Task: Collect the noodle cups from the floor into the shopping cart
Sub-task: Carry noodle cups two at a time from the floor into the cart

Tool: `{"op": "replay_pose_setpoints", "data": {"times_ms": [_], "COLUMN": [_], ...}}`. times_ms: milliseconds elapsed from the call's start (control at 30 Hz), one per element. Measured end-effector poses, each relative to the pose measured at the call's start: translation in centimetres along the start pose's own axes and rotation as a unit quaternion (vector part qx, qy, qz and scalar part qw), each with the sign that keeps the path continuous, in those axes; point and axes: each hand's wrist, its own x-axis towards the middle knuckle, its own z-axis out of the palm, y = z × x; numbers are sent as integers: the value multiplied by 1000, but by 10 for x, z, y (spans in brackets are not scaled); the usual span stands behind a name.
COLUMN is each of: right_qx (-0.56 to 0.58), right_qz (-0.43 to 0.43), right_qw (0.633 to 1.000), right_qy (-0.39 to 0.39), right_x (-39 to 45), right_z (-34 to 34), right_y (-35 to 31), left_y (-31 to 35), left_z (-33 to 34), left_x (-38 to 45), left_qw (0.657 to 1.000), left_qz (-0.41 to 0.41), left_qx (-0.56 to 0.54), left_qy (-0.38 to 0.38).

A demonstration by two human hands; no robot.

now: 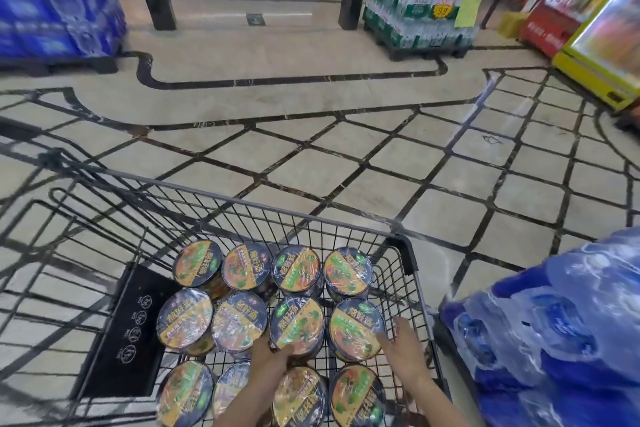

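Note:
Several noodle cups with dark rims and yellow-green lids stand upright in rows inside the wire shopping cart (221,199). My left hand (268,355) grips the near side of one cup (296,322) in the middle row. My right hand (401,345) rests against the rightmost cup (353,326) of that row, fingers spread along its side and thumb near the cart's right wall. More cups, such as one at the front (301,395), fill the row nearest me. I see no cups on the floor.
A stack of blue-wrapped bottle packs (561,333) stands close on the right of the cart. Another blue stack (55,0) is at far left, green bottle packs (415,17) on a pallet at far centre, and a yellow display cabinet (602,55) at far right. Tiled floor stretches ahead.

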Motion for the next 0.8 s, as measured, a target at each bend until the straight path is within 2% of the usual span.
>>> {"op": "replay_pose_setpoints", "data": {"times_ms": [100,200,300,467,667,800], "right_qx": [-54,-89,-124,-138,-121,-119], "right_qz": [-67,-146,-208,-280,-331,-338], "right_qw": [996,984,968,945,927,923], "right_qy": [25,39,60,94,128,137], "right_x": [-10,-21,-29,-45,-69,-82], "right_z": [-18,-36,-50,-78,-108,-122], "right_y": [-34,-79,-119,-176,-213,-203], "left_y": [43,89,133,195,229,229], "left_z": [-14,-27,-34,-43,-45,-32], "left_x": [-28,-48,-68,-105,-142,-153], "left_qw": [987,941,896,830,788,756], "left_qz": [98,235,319,413,473,494], "left_qx": [120,232,296,351,358,400], "left_qy": [39,70,95,130,163,157]}}
